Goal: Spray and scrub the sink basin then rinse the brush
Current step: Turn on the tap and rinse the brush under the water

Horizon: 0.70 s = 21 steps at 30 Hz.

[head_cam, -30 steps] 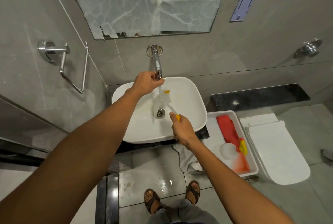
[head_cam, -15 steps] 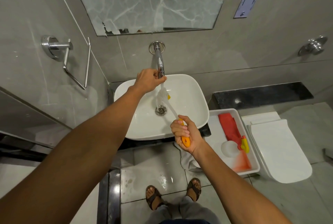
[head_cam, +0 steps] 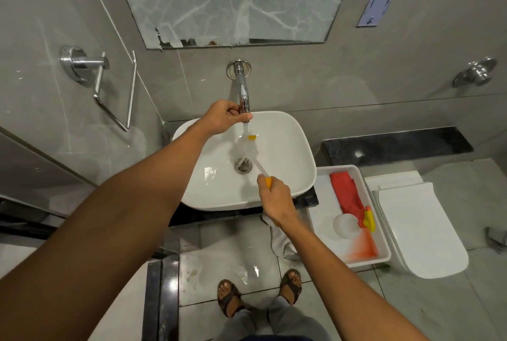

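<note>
Brush (head_cam: 248,148) head now sits back under the tap (head_cam: 243,96) stream; right hand (head_cam: 275,199) grips its handle, left hand (head_cam: 223,117) pinches the tap. Rinsing continues.

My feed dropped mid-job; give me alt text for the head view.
Right hand holds the brush under water running from the tap into the sink; left hand grips the tap's end. A tray sits right of the sink.
</note>
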Each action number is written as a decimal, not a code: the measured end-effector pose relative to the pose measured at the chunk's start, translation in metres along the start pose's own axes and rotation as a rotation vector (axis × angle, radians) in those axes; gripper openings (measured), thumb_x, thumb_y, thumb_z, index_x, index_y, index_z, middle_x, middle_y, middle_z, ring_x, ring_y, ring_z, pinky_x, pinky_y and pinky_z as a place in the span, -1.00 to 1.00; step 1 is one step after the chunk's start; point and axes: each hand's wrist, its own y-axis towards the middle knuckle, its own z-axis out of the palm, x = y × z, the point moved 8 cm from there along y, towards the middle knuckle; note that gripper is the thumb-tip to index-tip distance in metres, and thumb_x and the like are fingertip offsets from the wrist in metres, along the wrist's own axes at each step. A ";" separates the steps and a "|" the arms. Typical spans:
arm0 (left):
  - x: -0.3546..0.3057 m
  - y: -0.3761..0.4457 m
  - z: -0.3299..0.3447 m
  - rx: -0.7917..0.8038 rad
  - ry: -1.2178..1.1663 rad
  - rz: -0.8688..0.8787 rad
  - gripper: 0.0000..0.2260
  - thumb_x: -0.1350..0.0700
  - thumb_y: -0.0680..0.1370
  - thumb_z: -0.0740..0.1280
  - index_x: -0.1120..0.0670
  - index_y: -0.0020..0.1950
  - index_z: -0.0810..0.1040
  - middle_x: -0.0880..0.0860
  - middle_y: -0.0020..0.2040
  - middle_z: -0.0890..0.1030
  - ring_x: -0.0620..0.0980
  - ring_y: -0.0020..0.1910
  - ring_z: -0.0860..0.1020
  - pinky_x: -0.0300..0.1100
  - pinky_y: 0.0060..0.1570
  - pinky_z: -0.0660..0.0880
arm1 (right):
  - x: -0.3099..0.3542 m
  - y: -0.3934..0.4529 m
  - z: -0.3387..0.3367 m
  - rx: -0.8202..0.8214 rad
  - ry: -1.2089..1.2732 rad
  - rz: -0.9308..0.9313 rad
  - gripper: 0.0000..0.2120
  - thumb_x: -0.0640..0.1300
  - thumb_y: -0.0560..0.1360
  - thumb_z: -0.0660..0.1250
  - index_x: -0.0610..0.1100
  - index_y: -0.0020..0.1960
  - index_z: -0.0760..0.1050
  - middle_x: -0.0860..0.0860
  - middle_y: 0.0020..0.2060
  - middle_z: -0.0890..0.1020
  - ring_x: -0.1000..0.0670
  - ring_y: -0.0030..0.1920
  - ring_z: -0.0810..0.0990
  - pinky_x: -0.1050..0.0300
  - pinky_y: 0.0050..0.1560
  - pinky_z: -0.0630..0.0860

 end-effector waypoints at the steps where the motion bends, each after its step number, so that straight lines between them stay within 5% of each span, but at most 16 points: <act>1: 0.001 0.001 0.000 0.005 -0.015 -0.004 -0.66 -0.03 0.53 0.58 0.22 0.12 0.73 -0.04 -0.32 0.36 -0.08 -0.30 0.34 -0.25 -0.17 0.35 | 0.000 0.001 0.001 0.003 0.007 0.000 -0.57 0.12 0.74 0.18 -0.09 -0.23 0.42 -0.01 -0.27 0.55 0.01 -0.28 0.46 0.07 -0.20 0.41; 6: 0.002 0.003 -0.005 -0.108 0.034 -0.006 -0.63 -0.09 0.40 0.67 0.20 -0.08 0.73 -0.01 -0.34 0.50 -0.09 -0.33 0.41 -0.31 -0.25 0.43 | -0.003 0.003 0.003 0.008 0.027 0.006 -0.56 0.12 0.72 0.18 -0.09 -0.25 0.40 0.01 -0.30 0.51 0.02 -0.30 0.44 0.08 -0.17 0.42; 10: -0.001 -0.007 -0.005 -0.339 0.132 -0.018 -0.53 -0.19 0.35 0.67 0.03 -0.39 0.47 -0.05 -0.44 0.45 -0.06 -0.41 0.39 -0.17 -0.35 0.39 | -0.002 0.002 0.001 -0.025 0.004 -0.025 -0.56 0.09 0.73 0.19 -0.08 -0.28 0.36 0.03 -0.34 0.49 0.06 -0.33 0.42 0.09 -0.26 0.36; 13: -0.007 -0.017 0.000 -0.500 0.216 -0.073 -0.51 -0.23 0.36 0.65 0.05 -0.33 0.46 0.04 -0.34 0.55 0.07 -0.31 0.48 -0.08 -0.29 0.36 | 0.001 0.001 0.002 -0.033 -0.017 -0.023 -0.56 0.09 0.73 0.18 -0.06 -0.28 0.37 0.03 -0.33 0.50 0.01 -0.29 0.45 0.09 -0.11 0.38; 16: -0.012 -0.023 0.008 -0.583 0.208 -0.102 -0.53 -0.19 0.42 0.63 0.08 -0.20 0.44 0.14 -0.14 0.64 0.11 -0.18 0.51 -0.03 -0.22 0.34 | 0.003 0.001 0.001 -0.044 0.000 -0.019 -0.58 0.10 0.72 0.18 -0.06 -0.25 0.41 0.03 -0.30 0.54 -0.02 -0.25 0.51 0.09 -0.17 0.39; 21: -0.010 -0.029 0.014 -0.595 0.157 -0.060 -0.53 -0.24 0.45 0.58 0.06 -0.08 0.43 0.04 -0.14 0.57 0.10 -0.13 0.53 -0.07 -0.17 0.35 | 0.001 0.004 -0.008 -0.051 0.033 -0.013 -0.59 0.10 0.73 0.19 -0.11 -0.20 0.46 0.02 -0.28 0.57 0.02 -0.27 0.52 0.10 -0.20 0.39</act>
